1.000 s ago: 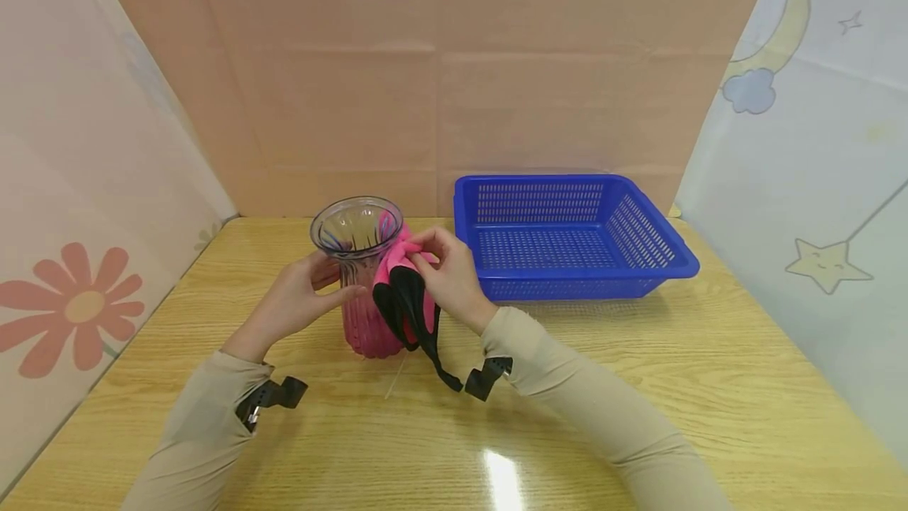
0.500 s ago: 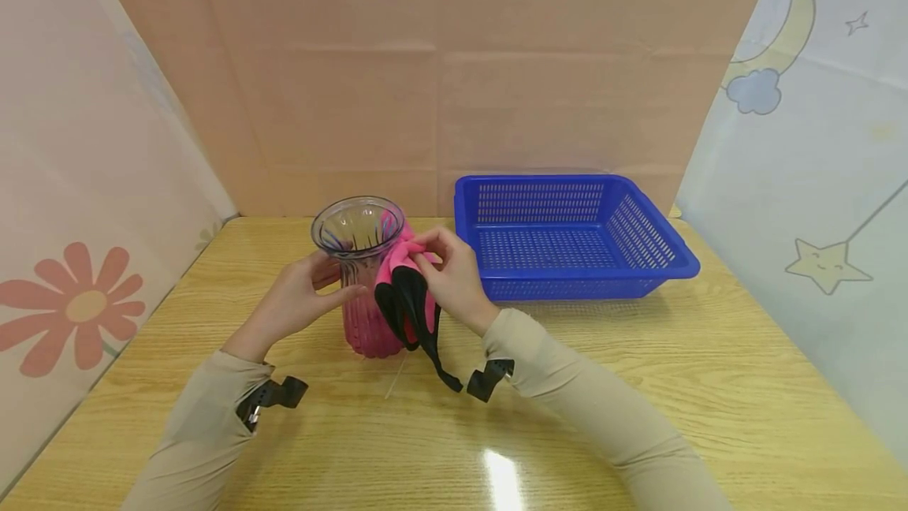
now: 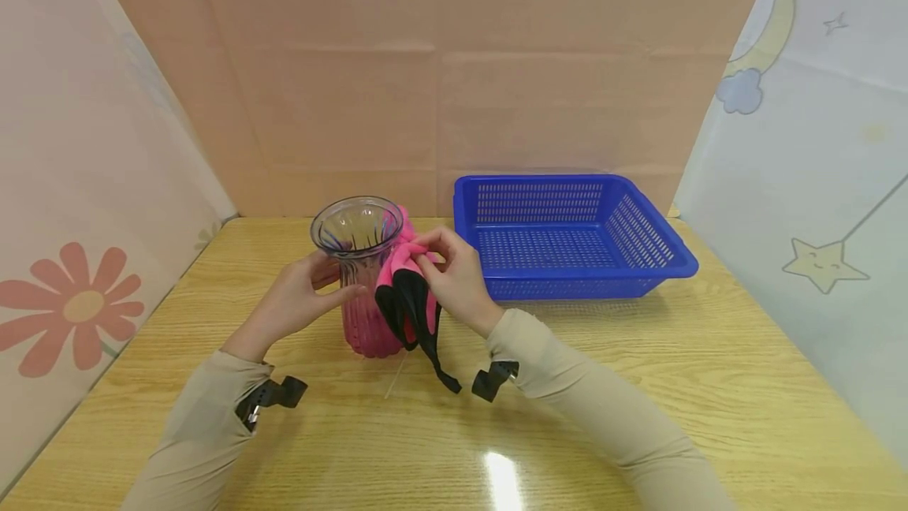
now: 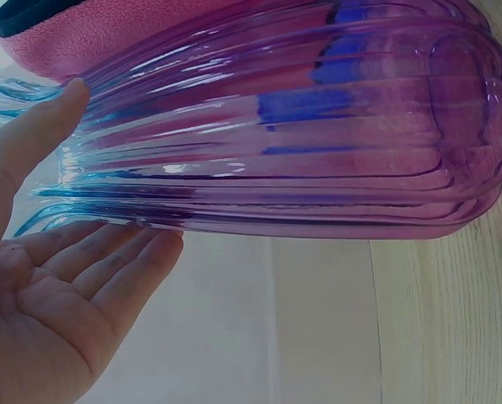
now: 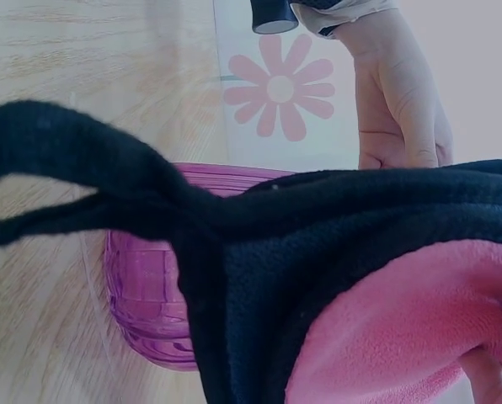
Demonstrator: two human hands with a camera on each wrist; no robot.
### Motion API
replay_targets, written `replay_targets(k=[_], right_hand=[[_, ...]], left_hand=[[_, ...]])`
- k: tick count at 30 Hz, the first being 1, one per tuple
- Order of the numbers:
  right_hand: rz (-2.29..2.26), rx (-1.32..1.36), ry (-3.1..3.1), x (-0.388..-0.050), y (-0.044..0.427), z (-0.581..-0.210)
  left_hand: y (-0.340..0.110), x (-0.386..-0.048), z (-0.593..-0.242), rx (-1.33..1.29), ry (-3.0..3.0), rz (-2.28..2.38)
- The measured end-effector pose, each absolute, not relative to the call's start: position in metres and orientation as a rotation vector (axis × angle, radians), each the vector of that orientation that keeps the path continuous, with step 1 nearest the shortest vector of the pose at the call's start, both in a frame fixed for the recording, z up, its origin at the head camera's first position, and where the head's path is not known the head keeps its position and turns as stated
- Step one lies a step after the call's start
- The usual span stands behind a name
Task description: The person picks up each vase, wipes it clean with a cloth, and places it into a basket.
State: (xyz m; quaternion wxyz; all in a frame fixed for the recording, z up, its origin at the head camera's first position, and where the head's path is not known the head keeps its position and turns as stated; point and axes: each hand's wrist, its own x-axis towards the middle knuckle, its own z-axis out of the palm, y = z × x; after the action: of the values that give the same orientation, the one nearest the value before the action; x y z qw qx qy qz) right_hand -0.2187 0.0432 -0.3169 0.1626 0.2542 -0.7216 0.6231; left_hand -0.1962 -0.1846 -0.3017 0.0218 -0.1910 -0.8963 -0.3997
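A ribbed glass vase (image 3: pixel 372 310), clear at the flared rim and pink-purple below, stands upright on the wooden table. My left hand (image 3: pixel 301 298) holds it loosely below the rim, thumb across the near side and fingers around the left and back. Against the vase's right side hangs a pink fleece cloth (image 3: pixel 397 260) with black trim and a hanging black loop. My right hand (image 3: pixel 454 274) pinches a fold of it between thumb and fingers near the rim. In the right wrist view, the cloth (image 5: pixel 403 316) hides much of the vase (image 5: pixel 150 295).
Behind and to the right of my right hand stands a blue perforated plastic basket (image 3: pixel 567 288). A thin pale strip (image 3: pixel 394 377) lies on the table (image 3: pixel 567 432) before the vase. Fabric walls (image 3: pixel 440 77) bound the back and both sides.
Near the vase rim, the pink cloth has shifted slightly and more of it shows behind the right side. My right wrist has moved a little to the right; the left hand and vase look still.
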Motion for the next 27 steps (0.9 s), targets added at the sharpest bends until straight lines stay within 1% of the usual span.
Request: replay_targets(k=[27], right_hand=[[1.653,0.872,-2.036,-0.203,0.061,-0.313]], left_hand=[[-0.184,-0.195,-0.3,-0.572,-2.793,-1.228]])
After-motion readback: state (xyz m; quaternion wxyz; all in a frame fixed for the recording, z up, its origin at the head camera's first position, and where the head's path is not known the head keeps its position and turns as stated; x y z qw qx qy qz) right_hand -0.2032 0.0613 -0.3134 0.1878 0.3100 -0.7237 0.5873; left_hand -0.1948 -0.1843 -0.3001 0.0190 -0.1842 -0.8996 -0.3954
